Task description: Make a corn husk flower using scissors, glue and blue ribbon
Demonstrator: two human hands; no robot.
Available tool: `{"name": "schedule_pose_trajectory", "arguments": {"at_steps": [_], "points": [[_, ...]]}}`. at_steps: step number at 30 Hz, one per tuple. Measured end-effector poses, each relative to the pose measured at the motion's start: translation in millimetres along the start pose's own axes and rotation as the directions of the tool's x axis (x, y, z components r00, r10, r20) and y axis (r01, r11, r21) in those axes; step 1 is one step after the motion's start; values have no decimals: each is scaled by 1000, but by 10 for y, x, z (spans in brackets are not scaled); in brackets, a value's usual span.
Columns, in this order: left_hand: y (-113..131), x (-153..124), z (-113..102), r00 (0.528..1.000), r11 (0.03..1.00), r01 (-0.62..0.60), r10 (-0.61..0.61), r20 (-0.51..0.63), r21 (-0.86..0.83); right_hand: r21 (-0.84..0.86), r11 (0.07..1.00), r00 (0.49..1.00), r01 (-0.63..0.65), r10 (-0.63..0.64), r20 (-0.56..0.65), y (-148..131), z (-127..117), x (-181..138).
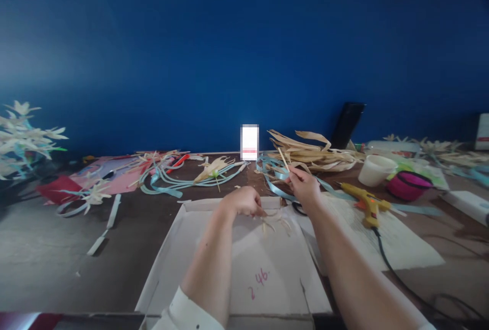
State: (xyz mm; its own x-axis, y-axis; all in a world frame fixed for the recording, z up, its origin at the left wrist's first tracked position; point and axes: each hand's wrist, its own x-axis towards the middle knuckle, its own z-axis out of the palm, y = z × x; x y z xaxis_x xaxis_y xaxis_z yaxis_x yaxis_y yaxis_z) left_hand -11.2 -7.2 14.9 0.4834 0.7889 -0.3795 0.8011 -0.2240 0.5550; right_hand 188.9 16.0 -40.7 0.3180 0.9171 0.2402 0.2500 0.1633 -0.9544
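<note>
My right hand (pixel 304 186) pinches a thin pale stick (pixel 283 160), which points up and to the left over the table's back part. My left hand (pixel 243 201) reaches over the far end of a shallow white cardboard box lid (pixel 244 274). Its fingers are closed at a pale petal-shaped strip (pixel 269 213), apparently pinching it. A few more slim curved petals (pixel 285 225) lie on the cardboard just beside the fingertips. Light-blue ribbon (pixel 273 187) curls close to my right hand, with dry corn husks (pixel 317 154) behind it.
On the right lie a yellow hot glue gun (pixel 369 202) with a black cord, a white cup (pixel 376 170) and a magenta round container (pixel 408 185). Blue-stemmed husk flowers (pixel 212 169) rest at back left. A blue partition (pixel 229 65) closes off the table's back.
</note>
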Motion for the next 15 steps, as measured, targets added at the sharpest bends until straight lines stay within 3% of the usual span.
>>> {"name": "schedule_pose_trajectory", "arguments": {"at_steps": [7, 15], "points": [[136, 48, 111, 997, 972, 0, -19, 79, 236, 20, 1000, 999, 17, -18, 30, 72, 15, 28], [37, 114, 143, 993, 989, -121, 119, 21, 91, -21, 1000, 999, 24, -23, 48, 28, -7, 3]]}}
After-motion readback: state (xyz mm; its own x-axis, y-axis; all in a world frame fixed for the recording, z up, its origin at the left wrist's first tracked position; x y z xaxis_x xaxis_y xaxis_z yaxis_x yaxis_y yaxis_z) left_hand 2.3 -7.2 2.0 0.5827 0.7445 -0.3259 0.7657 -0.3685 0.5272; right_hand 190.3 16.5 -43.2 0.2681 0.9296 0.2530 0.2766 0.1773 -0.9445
